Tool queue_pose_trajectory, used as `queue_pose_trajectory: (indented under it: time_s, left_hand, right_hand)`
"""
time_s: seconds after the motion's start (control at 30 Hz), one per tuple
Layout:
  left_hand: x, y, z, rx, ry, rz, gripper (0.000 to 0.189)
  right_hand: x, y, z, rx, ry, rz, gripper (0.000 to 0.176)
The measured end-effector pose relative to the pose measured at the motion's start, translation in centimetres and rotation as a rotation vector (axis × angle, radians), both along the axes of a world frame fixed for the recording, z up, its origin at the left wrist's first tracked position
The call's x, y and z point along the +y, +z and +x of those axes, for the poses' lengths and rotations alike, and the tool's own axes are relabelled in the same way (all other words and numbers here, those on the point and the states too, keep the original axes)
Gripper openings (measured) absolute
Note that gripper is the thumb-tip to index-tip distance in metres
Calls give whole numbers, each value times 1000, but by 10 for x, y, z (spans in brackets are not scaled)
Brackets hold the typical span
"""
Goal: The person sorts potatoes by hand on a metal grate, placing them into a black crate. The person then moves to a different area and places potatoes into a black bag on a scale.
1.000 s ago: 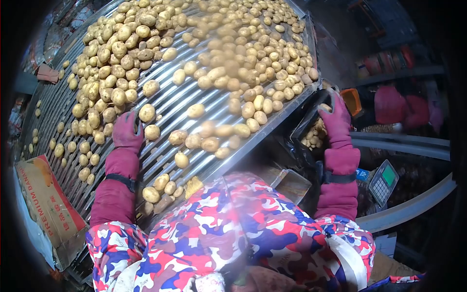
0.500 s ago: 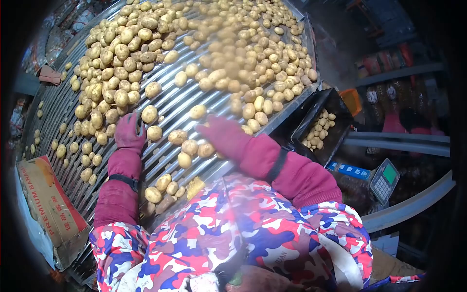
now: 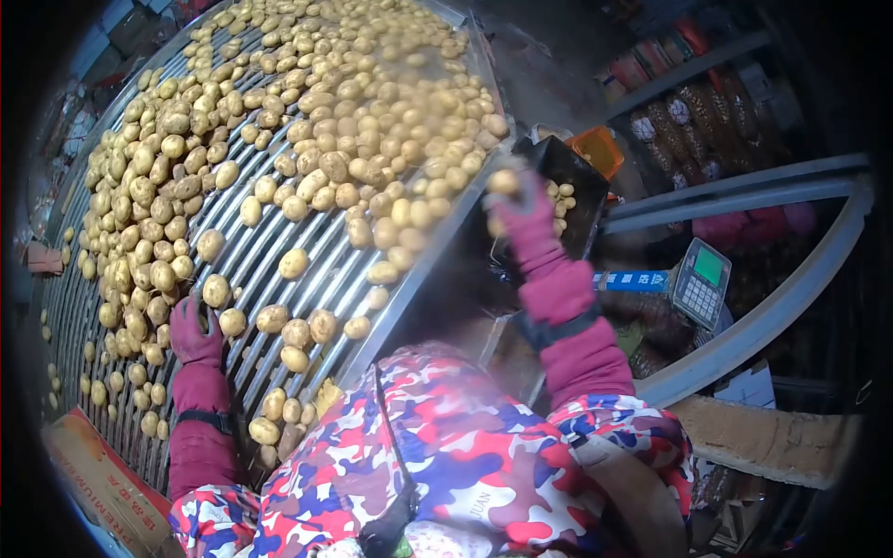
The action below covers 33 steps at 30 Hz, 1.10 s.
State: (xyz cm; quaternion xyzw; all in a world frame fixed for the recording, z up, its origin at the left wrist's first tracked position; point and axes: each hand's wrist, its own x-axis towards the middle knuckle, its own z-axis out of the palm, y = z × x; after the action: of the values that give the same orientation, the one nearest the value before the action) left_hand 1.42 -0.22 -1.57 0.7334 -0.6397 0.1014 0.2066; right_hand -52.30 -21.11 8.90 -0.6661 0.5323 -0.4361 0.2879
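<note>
My gloved left hand (image 3: 196,333) rests on the slatted metal rack (image 3: 270,244), thumb apart from the fingers and nothing in its grasp. Its fingertips are right beside a potato (image 3: 216,290) and the lower end of a large potato pile (image 3: 139,214). Smeared by motion, my gloved right hand (image 3: 528,216) is past the rack's right edge, gripping a potato (image 3: 503,182) at its fingertips. In this view that hand overlaps the near side of a black-lined crate (image 3: 584,206), where several potatoes (image 3: 561,200) lie. More potatoes (image 3: 391,139) cover the rack's far right.
A digital scale display (image 3: 701,284) stands right of the crate, near a curved metal rail (image 3: 772,316). Behind the crate is an orange container (image 3: 596,152). A cardboard banana box (image 3: 102,484) sits at the lower left. Filled net bags (image 3: 698,130) are at the far right.
My right hand has moved right, from over the rack to the crate, and now holds a potato. My left hand stays on the rack beside the pile. The camera view has turned right.
</note>
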Motion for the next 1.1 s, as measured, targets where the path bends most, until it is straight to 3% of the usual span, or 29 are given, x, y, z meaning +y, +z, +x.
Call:
queue_pose_trajectory:
  time_s: [0.03,0.07,0.13,0.23,0.33,0.4,0.6,0.7,0.77,0.83,0.93,1.03,1.1]
  left_hand:
    - [1,2,-2,-2,6,9,45]
    - [1,5,-3,-6,14,14,45]
    - [1,6,1,0,33,24,45]
    - [-2,3,-3,15,36,36,44]
    - [0,7,-6,1,26,22,43]
    - [1,7,-7,-12,30,-27,42]
    - [-2,19,-15,48,32,11,43]
    - [0,13,-10,56,56,44,47]
    - [1,9,-6,23,53,32,47]
    - [1,13,-11,32,86,72,46]
    - [0,20,-13,52,65,29,44]
    - [0,22,-11,35,70,27,44]
    - [-1,23,-13,42,75,38,43]
  right_hand:
    - [-14,8,-36,267,-9,-170,44]
    - [-22,8,-68,372,-91,-173,46]
    - [-26,11,-96,268,-316,17,49]
    - [-15,10,-96,265,-297,-70,45]
    - [-21,0,-27,451,-187,-148,40]
    - [-42,-23,12,396,-38,-51,48]
    - [-72,-13,158,512,400,90,61]
    - [-53,-31,216,823,513,84,77]
    - [-18,0,231,944,737,45,82]
    - [13,-30,217,762,907,-213,81]
    - [38,-52,199,635,1069,-95,67]
    - [22,-25,200,395,1001,631,51]
    - [-2,-20,206,486,894,229,47]
